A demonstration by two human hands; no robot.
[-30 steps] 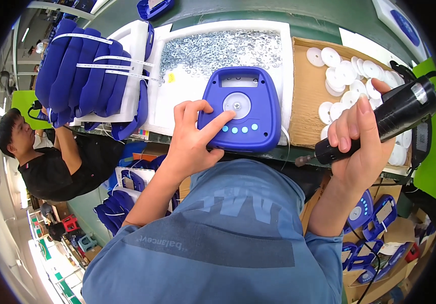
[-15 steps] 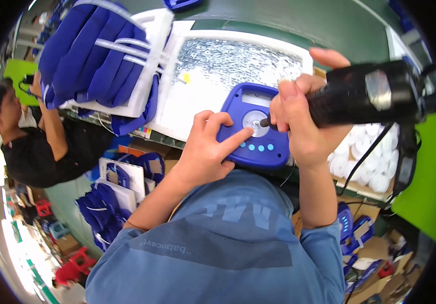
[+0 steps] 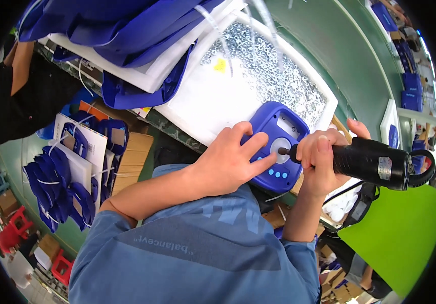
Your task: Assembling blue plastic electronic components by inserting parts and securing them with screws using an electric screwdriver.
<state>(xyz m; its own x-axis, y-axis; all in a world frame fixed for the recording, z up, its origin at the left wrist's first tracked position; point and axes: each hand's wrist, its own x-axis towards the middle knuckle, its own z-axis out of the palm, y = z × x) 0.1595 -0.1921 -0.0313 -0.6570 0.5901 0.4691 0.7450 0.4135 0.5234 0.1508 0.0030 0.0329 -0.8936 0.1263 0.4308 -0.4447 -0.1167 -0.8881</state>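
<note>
A blue plastic housing (image 3: 293, 173) with a rectangular opening, a round pale disc (image 3: 278, 144) and a row of light-blue buttons lies tilted in front of me. My left hand (image 3: 232, 161) grips its left side, fingers bent over the edge and one fingertip pressing beside the disc. Wrapped in my right hand (image 3: 323, 158) is a black electric screwdriver (image 3: 372, 163) with a cable, held nearly level. Its tip reaches the disc's middle; any screw there is too small to make out. Just beyond lies a white foam tray (image 3: 197, 109) with many small ring-shaped metal parts (image 3: 261, 63).
Stacked blue housings (image 3: 142, 33) with white straps rise at upper left. More strapped blue parts (image 3: 48, 177) sit lower left by cardboard. White round pieces (image 3: 340, 206) lie at right beside a lime-green surface (image 3: 395, 223). A co-worker's arm (image 3: 21, 68) shows at far left.
The view has turned and shifted, so the tray and stack sit differently in it. Both hands stay at the housing, and the screwdriver's tip now sits over the disc's middle.
</note>
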